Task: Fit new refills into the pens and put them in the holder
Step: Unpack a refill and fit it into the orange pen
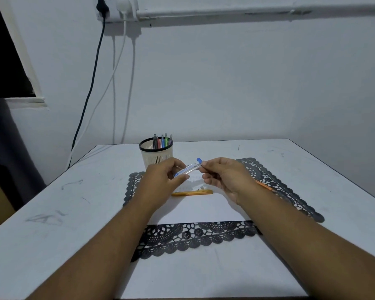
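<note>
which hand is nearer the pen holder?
Left. The left hand sits just in front of the pen holder, overlapping its base in view; the right hand is off to the holder's right.

Dim, bluish, even light; soft shadows, slight softness, wide-angle bending at edges.

Seven pens (186,169) — one holder (156,153)

- The left hand (160,178) hides the holder's (156,153) base.
- The right hand (223,176) covers the clear pen's (187,169) far end.
- The pen's label is too small to read.
- The right wrist hides most of an orange stick (263,185).
</note>
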`<action>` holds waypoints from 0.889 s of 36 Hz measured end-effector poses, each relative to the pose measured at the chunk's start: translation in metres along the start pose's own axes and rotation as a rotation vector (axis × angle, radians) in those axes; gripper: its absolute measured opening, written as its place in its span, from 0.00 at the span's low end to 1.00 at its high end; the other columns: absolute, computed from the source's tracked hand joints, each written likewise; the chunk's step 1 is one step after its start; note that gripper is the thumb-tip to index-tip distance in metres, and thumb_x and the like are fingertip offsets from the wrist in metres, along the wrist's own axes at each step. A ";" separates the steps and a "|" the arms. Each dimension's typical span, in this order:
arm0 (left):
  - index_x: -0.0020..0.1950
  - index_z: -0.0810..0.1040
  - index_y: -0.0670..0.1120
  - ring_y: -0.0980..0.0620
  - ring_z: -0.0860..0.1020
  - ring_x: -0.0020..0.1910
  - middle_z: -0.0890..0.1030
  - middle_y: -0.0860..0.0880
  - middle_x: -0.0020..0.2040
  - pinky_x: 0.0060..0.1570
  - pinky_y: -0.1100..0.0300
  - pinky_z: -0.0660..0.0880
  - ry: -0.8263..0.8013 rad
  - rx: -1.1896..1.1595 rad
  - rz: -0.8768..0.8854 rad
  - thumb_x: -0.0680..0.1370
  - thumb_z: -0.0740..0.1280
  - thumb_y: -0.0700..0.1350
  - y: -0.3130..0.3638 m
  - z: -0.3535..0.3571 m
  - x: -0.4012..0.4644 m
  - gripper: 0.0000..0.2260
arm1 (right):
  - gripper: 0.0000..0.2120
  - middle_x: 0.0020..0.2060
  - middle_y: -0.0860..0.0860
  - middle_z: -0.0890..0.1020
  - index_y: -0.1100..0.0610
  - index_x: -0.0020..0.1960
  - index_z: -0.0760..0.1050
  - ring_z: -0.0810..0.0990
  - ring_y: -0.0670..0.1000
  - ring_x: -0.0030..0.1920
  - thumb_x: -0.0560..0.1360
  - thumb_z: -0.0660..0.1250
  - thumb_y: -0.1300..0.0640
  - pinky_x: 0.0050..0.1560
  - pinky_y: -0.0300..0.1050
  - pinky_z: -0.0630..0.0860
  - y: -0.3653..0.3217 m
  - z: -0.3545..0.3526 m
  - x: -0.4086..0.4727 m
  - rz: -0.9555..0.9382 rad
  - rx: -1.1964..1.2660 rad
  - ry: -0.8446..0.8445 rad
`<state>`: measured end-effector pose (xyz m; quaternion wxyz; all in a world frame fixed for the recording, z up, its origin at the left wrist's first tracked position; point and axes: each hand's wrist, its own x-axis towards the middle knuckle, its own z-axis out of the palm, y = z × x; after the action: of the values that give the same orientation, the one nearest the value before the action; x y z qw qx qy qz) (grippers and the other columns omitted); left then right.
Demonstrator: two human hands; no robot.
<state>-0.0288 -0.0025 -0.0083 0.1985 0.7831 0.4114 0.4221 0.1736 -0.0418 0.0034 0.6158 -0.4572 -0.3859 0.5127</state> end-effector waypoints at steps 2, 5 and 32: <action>0.53 0.81 0.59 0.56 0.82 0.41 0.84 0.58 0.42 0.43 0.49 0.82 -0.032 0.015 -0.017 0.75 0.77 0.50 -0.004 0.002 0.001 0.10 | 0.05 0.40 0.58 0.87 0.65 0.47 0.82 0.82 0.50 0.34 0.76 0.75 0.62 0.37 0.40 0.82 0.000 0.000 0.000 -0.037 -0.045 0.012; 0.53 0.80 0.63 0.57 0.82 0.42 0.84 0.59 0.43 0.44 0.46 0.82 -0.045 0.043 -0.045 0.74 0.78 0.51 -0.006 0.004 0.002 0.11 | 0.06 0.40 0.57 0.87 0.63 0.46 0.83 0.82 0.50 0.34 0.77 0.75 0.60 0.37 0.42 0.81 0.001 0.000 0.000 -0.151 -0.193 0.033; 0.53 0.79 0.52 0.55 0.85 0.40 0.86 0.51 0.42 0.36 0.61 0.76 -0.075 -0.171 -0.108 0.79 0.74 0.44 0.009 0.007 -0.001 0.06 | 0.09 0.37 0.58 0.86 0.61 0.43 0.83 0.83 0.52 0.35 0.78 0.74 0.57 0.36 0.49 0.81 -0.007 0.001 -0.005 -0.391 -0.280 0.097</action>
<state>-0.0190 -0.0083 -0.0073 0.3024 0.7550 0.4079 0.4149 0.1740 -0.0467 0.0106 0.6516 -0.4787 -0.5047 0.3026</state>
